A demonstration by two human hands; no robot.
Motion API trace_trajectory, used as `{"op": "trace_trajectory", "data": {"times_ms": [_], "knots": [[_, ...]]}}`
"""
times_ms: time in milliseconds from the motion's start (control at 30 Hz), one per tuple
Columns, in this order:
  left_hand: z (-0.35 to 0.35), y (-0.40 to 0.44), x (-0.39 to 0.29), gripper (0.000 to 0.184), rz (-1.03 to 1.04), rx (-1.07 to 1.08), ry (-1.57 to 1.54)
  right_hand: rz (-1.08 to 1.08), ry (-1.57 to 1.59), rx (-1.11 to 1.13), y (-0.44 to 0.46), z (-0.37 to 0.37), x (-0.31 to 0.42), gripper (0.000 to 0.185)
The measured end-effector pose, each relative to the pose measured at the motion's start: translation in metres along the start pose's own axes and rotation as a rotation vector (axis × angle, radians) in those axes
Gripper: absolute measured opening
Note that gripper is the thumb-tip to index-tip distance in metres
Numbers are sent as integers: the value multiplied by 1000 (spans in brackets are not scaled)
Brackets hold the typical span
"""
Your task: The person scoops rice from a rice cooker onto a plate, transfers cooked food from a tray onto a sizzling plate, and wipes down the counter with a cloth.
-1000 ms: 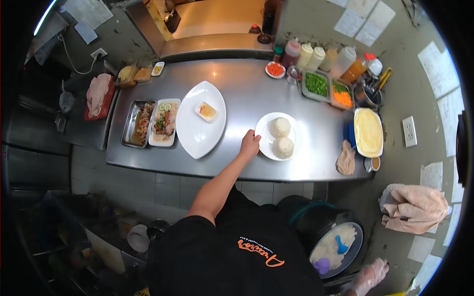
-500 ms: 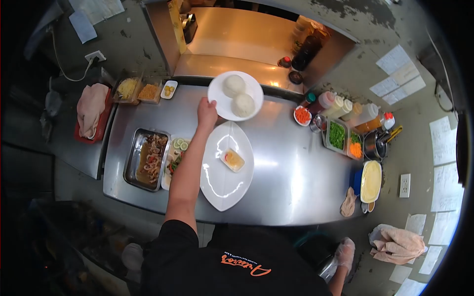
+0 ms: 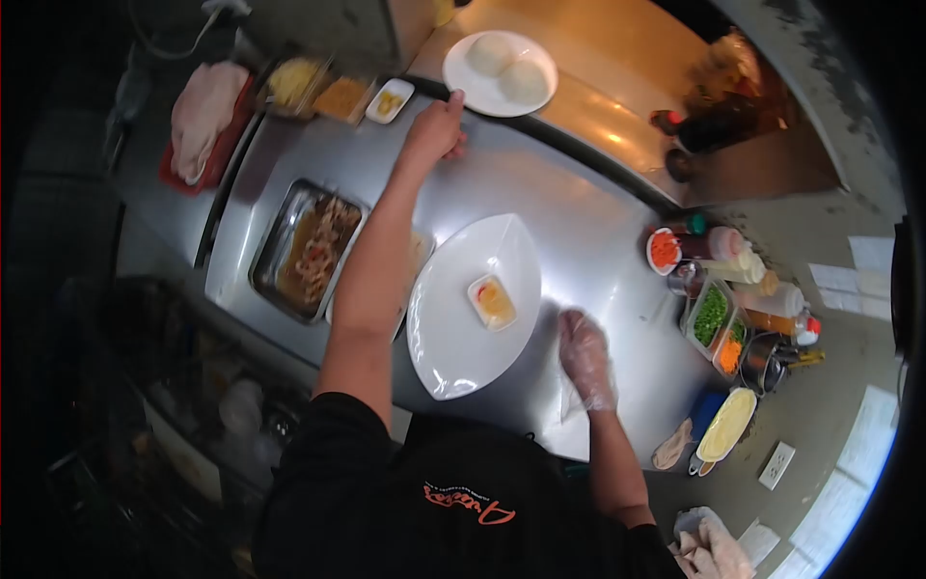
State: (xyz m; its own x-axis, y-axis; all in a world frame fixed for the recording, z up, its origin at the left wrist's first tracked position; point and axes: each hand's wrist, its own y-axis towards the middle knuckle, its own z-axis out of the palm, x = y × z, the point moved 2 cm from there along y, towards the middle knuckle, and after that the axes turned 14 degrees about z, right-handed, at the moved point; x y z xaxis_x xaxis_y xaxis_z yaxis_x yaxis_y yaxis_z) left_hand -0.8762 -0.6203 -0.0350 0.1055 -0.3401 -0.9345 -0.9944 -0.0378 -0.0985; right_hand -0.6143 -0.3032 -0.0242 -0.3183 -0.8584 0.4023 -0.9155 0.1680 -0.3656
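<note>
My left hand (image 3: 436,131) is bare and reaches to the near rim of a round white plate (image 3: 473,93) with two mounds of white rice (image 3: 506,68). The plate rests at the edge of the serving window. A fingertip or thumb touches or nearly touches its rim; the other fingers curl below, clear of it. My right hand (image 3: 585,359), in a clear plastic glove, is low over the counter with its fingers bent together. Whether they hold anything is unclear. Left of it lies a leaf-shaped white platter (image 3: 449,333) with a small dish of sauce (image 3: 493,302).
A metal tray of meat in sauce (image 3: 313,256) and a partly hidden plate are left of the platter. Tubs of shreds (image 3: 294,82) and crumbs (image 3: 342,97) stand at back left. Sauce bottles (image 3: 738,265), chopped greens (image 3: 711,316) and a cream-coloured tub (image 3: 728,425) line the right side.
The rice plate has moved forward from above the counter onto the window edge, and my left fingers have come off it. My right hand has risen from below the counter to beside the platter.
</note>
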Motion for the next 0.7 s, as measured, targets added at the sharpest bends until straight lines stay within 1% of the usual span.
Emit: {"op": "trace_trajectory", "data": {"times_ms": [33,100,133,167,200,267,300,367,467,500,600,700], "knots": [[-19,-29,-4,55,125,60,234,-59,0,-75,9,-15,23,19],[-58,-123,-28,53,31,91,223,-348,48,-195,43,-13,41,19],[-77,-165,-12,50,-57,181,301,-336,139,-142,58,-12,53,21],[-94,-209,-11,49,-197,275,327,-288,165,-39,75,-8,65,22],[-105,-251,14,49,-361,284,342,-245,191,62,89,-2,77,24],[-118,-325,71,46,-519,309,682,-176,439,311,122,29,75,27],[-116,-343,81,44,-562,182,541,-136,557,436,128,40,69,30],[-108,-365,98,40,-631,-83,249,-114,498,367,127,45,69,35],[-83,-368,137,37,-385,-480,-455,-76,421,312,124,53,51,39],[-79,-367,144,37,-362,-513,-456,-71,398,304,123,54,46,40],[-68,-358,153,36,-295,-616,-459,9,558,394,100,45,33,42],[-67,-351,160,32,-295,-619,-403,71,596,341,87,41,2,43]]}}
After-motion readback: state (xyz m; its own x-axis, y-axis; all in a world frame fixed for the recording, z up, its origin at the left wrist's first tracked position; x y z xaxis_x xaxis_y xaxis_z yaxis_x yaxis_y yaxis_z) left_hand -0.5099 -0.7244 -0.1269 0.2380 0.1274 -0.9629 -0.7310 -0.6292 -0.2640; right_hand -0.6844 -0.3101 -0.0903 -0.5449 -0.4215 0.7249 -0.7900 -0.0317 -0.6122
